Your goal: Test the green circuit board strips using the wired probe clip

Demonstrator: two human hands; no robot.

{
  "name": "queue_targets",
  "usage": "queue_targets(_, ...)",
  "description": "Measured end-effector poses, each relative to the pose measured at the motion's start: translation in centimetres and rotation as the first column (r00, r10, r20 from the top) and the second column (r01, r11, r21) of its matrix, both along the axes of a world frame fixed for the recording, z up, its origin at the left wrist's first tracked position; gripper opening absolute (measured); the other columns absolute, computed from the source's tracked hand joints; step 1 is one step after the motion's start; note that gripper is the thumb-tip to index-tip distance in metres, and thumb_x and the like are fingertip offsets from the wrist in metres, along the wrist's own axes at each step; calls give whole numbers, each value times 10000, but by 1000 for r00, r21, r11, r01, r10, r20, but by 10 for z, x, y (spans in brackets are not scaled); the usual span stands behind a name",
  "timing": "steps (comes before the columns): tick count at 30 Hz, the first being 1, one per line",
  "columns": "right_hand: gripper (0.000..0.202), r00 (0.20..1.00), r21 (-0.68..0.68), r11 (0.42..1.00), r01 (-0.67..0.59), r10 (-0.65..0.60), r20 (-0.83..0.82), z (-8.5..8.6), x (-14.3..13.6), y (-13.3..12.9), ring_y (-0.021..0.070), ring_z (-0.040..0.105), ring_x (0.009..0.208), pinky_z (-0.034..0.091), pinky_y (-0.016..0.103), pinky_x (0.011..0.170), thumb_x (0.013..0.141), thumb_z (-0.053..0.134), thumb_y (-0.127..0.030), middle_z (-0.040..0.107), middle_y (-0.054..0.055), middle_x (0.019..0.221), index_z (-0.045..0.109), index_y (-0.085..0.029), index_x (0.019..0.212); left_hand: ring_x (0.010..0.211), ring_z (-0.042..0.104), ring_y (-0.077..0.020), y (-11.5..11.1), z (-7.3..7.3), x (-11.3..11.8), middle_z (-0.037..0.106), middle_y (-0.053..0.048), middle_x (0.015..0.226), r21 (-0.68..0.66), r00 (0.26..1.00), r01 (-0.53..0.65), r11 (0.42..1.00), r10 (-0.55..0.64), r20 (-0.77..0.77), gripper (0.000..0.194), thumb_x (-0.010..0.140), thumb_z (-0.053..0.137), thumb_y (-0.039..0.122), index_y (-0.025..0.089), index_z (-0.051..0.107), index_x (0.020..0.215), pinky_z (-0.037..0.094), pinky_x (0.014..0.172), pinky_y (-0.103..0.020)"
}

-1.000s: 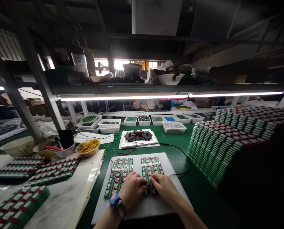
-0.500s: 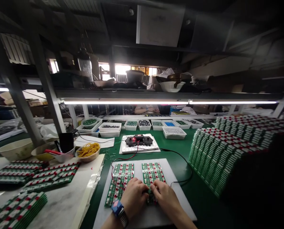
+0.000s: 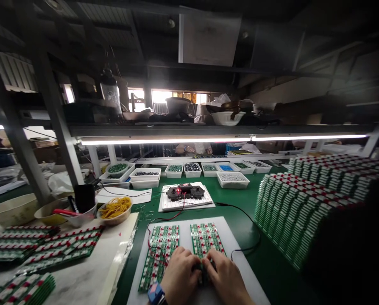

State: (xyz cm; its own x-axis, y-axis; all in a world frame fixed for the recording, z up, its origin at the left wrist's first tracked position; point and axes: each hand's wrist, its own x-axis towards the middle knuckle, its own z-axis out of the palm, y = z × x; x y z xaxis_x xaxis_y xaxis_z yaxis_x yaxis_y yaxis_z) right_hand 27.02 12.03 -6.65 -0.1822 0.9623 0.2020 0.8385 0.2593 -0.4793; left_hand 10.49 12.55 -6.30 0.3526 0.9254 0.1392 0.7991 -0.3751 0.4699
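Two green circuit board panels with rows of white and red parts lie side by side on a pale mat [image 3: 185, 231]. My left hand [image 3: 181, 271], with a blue watch [image 3: 156, 293] on its wrist, covers the inner area between the left panel [image 3: 159, 254] and the lower part of the right panel [image 3: 207, 238]. Close beside it, my right hand [image 3: 224, 273] rests over the lower end of the right panel. Both hands are closed, their thumbs and fingertips nearly meeting there. Whatever the fingertips pinch is hidden beneath them. Red and black wires cross the left panel.
Behind the mat, a black device [image 3: 185, 191] with a red display sits on a white tray. White bins [image 3: 233, 183] of small parts line the back. Tall board stacks [image 3: 285, 216] stand right; more panels [image 3: 62, 248] and a bowl of yellow rubber bands [image 3: 115, 208] are left. A co-worker's hands show beyond.
The view has shifted a little, so the mat and panels sit lower in the picture. Both my hands stay together over the lower right panel, with only slight finger movement.
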Motion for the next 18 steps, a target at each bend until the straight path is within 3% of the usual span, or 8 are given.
queue_targets(14, 225, 998, 30, 997, -69, 69, -12, -9, 5, 2, 221, 642, 795, 415, 288, 689, 958, 387, -262, 663, 42, 837, 566, -224, 827, 986, 491, -224, -4, -2, -3, 628, -21, 952, -5, 997, 27, 1000, -26, 76, 261, 808, 513, 132, 266, 667, 971, 362, 943, -362)
queue_targets(18, 240, 997, 36, 997, -74, 75, -30, -10, 6, 2, 222, 637, 784, 419, 289, 684, 956, 369, -269, 659, 44, 836, 572, -225, 834, 971, 498, -225, -4, 1, -1, 634, -22, 935, -17, 998, 6, 1000, -5, 65, 198, 800, 567, 179, 253, 674, 950, 371, 919, -354)
